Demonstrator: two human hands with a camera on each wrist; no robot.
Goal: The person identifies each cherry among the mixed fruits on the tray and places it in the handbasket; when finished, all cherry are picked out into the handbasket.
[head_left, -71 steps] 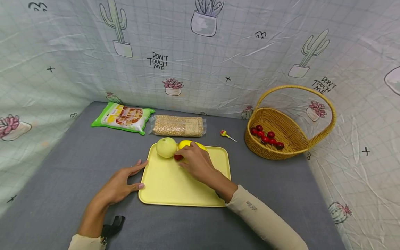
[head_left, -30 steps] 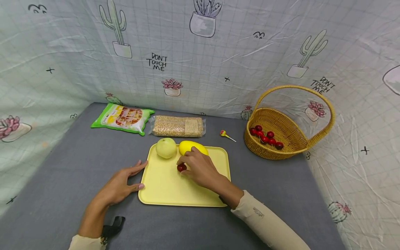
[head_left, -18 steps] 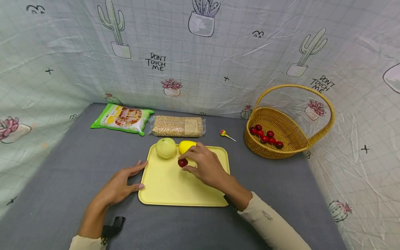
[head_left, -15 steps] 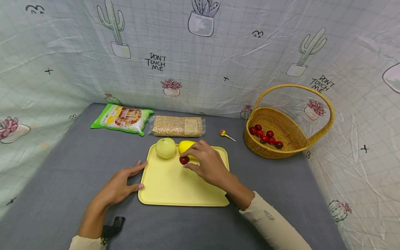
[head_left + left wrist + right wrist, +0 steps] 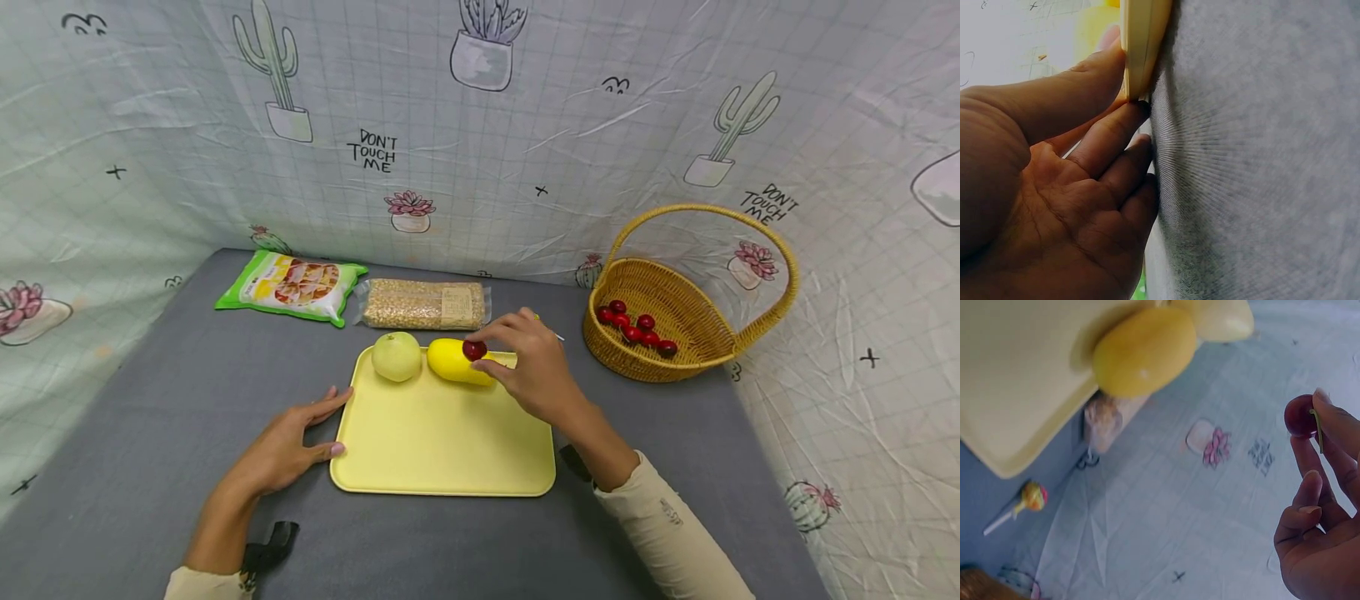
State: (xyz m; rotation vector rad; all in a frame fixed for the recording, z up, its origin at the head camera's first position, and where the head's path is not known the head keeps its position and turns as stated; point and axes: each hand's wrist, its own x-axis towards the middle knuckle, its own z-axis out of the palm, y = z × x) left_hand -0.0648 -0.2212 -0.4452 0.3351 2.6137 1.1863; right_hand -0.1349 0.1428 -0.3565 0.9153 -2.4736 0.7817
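In the head view my right hand [image 5: 536,367] pinches a dark red cherry [image 5: 474,350] between thumb and fingertips. Its green stem shows in the right wrist view, where the cherry [image 5: 1300,417] is held up off the tray. From the head, it overlaps a smooth yellow oval fruit [image 5: 450,363] lying on the yellow tray [image 5: 442,442]. Beside that fruit sits a round pale green fruit [image 5: 396,357]. My left hand [image 5: 281,450] rests at the tray's left edge, thumb and fingers extended; up close, the thumb touches the tray rim [image 5: 1138,56].
A wicker basket [image 5: 720,337] with several cherries [image 5: 632,334] inside stands at the right. A lollipop [image 5: 1034,497] lies between tray and basket, mostly hidden by my right hand from the head. Behind the tray are a grain pack [image 5: 420,303] and a green-edged bag [image 5: 292,285].
My right hand has lifted the cherry from the tray near the two fruits and carried it up and to the right. The left hand stays at the tray's edge.
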